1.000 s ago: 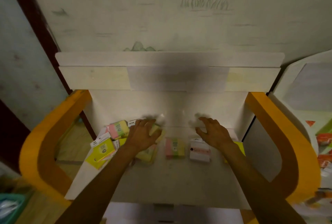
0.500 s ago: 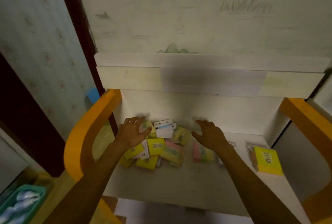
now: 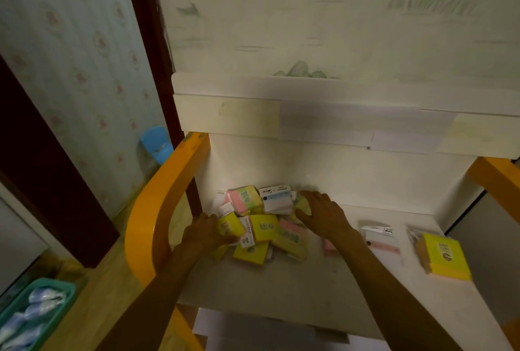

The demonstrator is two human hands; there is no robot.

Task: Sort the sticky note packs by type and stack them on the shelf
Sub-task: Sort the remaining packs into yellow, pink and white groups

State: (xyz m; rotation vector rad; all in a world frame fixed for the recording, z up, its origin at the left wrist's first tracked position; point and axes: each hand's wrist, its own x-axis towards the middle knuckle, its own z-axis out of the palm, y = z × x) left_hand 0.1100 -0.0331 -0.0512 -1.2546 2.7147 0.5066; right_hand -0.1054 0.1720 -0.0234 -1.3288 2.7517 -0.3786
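Note:
A jumbled heap of sticky note packs (image 3: 263, 227) lies at the back left of the white shelf (image 3: 295, 288): yellow ones, pink-and-green ones and a white-and-blue one. My left hand (image 3: 206, 234) grips a small yellow pack (image 3: 229, 225) at the heap's left edge. At the heap's right side my right hand (image 3: 323, 214) rests with its fingers spread over a pale yellow-green pack (image 3: 302, 204). To the right, apart from the heap, lie a white pack with a pink band (image 3: 381, 243) and a large yellow pad (image 3: 443, 256).
Orange curved side rails (image 3: 152, 215) frame the shelf left and right. A white upper shelf (image 3: 309, 114) overhangs the back. A teal basket (image 3: 33, 311) stands on the floor at lower left, a blue stool (image 3: 157, 142) behind the rail.
The view has swung left and closer. My left hand dropped from the heap's back to its left edge and took a yellow pack. My right hand moved onto the heap's right side.

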